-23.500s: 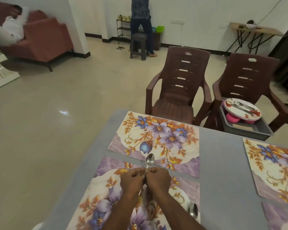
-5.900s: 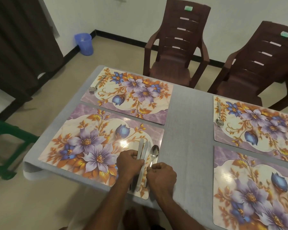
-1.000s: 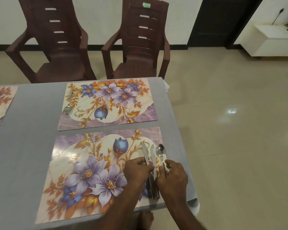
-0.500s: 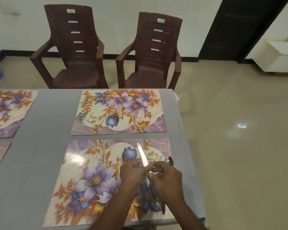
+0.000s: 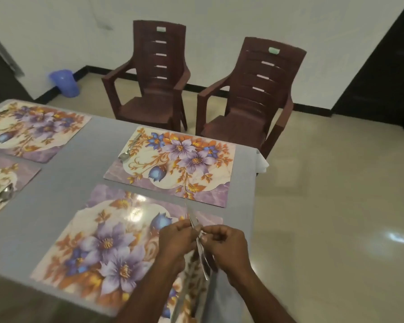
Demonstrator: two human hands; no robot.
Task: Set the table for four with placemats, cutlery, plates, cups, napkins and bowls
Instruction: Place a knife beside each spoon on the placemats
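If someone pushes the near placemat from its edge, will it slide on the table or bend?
The near placemat looks thin and lies flat with a glossy glare, so it is probably light and would likely slide on the grey tablecloth easily. Lifted by one corner, it would probably flex, not stay stiff. Both hands hover above its right side.

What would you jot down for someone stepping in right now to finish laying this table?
Left hand and right hand both pinch a bunch of knives, lifted over the right edge of the near placemat.
The far placemat has one spoon on its left edge. Two more placemats lie at the left; one carries cutlery, blurred.
Done: four mats laid, some spoons out.
Left: hand out the knives and the rest of the cutlery, then plates, cups, napkins and bowls, none of which are in view.
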